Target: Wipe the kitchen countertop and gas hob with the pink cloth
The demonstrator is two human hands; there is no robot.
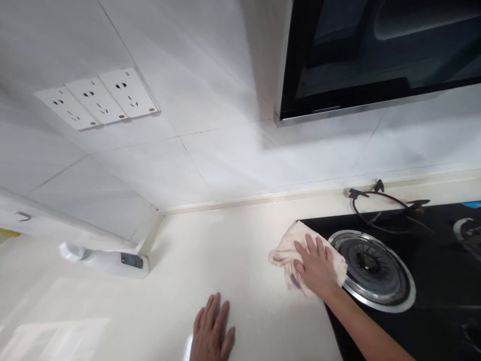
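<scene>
My right hand [315,265] presses down on a pale pink cloth [287,245], its fingers bent a little into the fabric. The cloth is crumpled and has a dark mark near its lower edge. It lies across the left edge of the black gas stove [432,276], partly on the cream countertop [225,250], just left of a round burner [370,271]. My left hand [210,331] rests on the countertop at the bottom of the view, empty, fingers stretched out. Its wrist is out of view.
A black pot support [381,228] sits off the burner, at the stove's back edge. On the left lies a white bottle-shaped object [108,261] with a dark label. Wall sockets [99,100] are above the counter. A dark glass-fronted range hood [376,60] overhangs the upper right.
</scene>
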